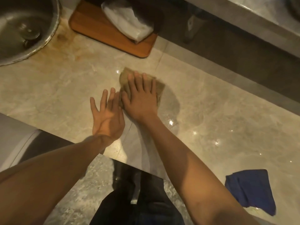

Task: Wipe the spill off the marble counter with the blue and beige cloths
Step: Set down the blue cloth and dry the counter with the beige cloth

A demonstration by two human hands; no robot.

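Blue cloth (250, 190) – marble counter (211, 103) edge | sink (24, 30) far-left – cutting board (112, 30)

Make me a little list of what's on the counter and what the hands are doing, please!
place: marble counter beside a metal sink
right hand: flat, pressing on the beige cloth
left hand: open, fingers spread, next to the right hand, holding nothing
blue cloth: lying crumpled by the counter's near edge, untouched
wooden board: at the back, with a white bag on it
wet patch: shiny, just right of the beige cloth
stain: brownish, by the sink rim
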